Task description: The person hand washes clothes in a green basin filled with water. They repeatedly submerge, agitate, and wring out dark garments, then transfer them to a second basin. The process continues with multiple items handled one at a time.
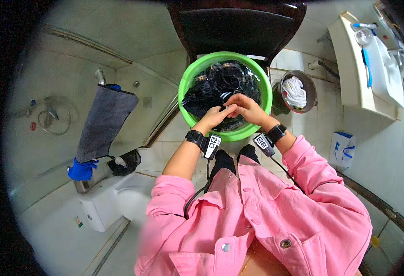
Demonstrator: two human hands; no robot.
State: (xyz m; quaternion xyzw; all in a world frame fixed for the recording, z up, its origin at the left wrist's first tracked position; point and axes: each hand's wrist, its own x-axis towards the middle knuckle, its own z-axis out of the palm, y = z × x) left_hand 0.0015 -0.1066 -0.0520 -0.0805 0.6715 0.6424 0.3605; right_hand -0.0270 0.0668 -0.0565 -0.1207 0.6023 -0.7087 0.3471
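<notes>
A round green plastic basin [184, 72] stands before me on a dark chair. Dark wet clothing [205, 88] lies in water inside it, with a white-striped edge [226, 95] showing near the middle. Over the basin's near side my left hand [217, 118] meets my right hand [248, 108]. The right fingers are curled beside the striped edge, and the left fingertips reach under them. The hands hide what is between them, so I cannot tell whether either grips the cloth.
The black chair back [236, 31] rises beyond the basin. A bucket [314, 93] holding white cloth [294, 92] stands to the right, below a washbasin [383, 72]. At left are a glass partition rail [164, 120], a hanging grey cloth [107, 120] and a toilet [100, 203].
</notes>
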